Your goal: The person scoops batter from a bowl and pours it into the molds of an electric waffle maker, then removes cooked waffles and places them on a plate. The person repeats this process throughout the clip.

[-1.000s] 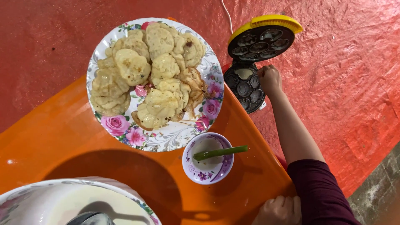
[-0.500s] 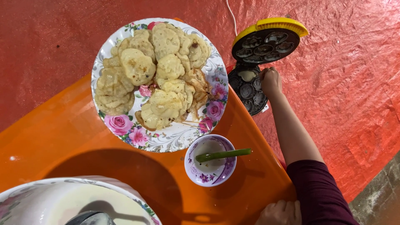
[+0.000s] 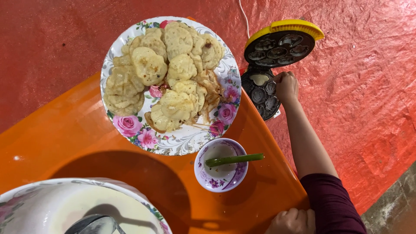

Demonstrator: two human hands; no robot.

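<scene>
My right hand (image 3: 287, 86) reaches out to a small yellow-lidded cake maker (image 3: 271, 65) that stands open on the red mat. The fingers are curled over the right edge of its dark lower plate, and whatever they hold is hidden. One cavity at the top of that plate holds pale batter (image 3: 260, 79). My left hand (image 3: 294, 221) is a closed fist resting at the near edge of the orange table (image 3: 65, 143), beside my maroon sleeve.
A floral plate (image 3: 186, 141) piled with several small pale cakes sits on the table. Close to it is a little floral bowl (image 3: 221, 180) with a green stick across it. A big bowl of white batter (image 3: 56, 208) with a ladle is at the bottom left.
My right hand stays at the cake maker's lower plate. The view has shifted slightly, and nothing else has moved.
</scene>
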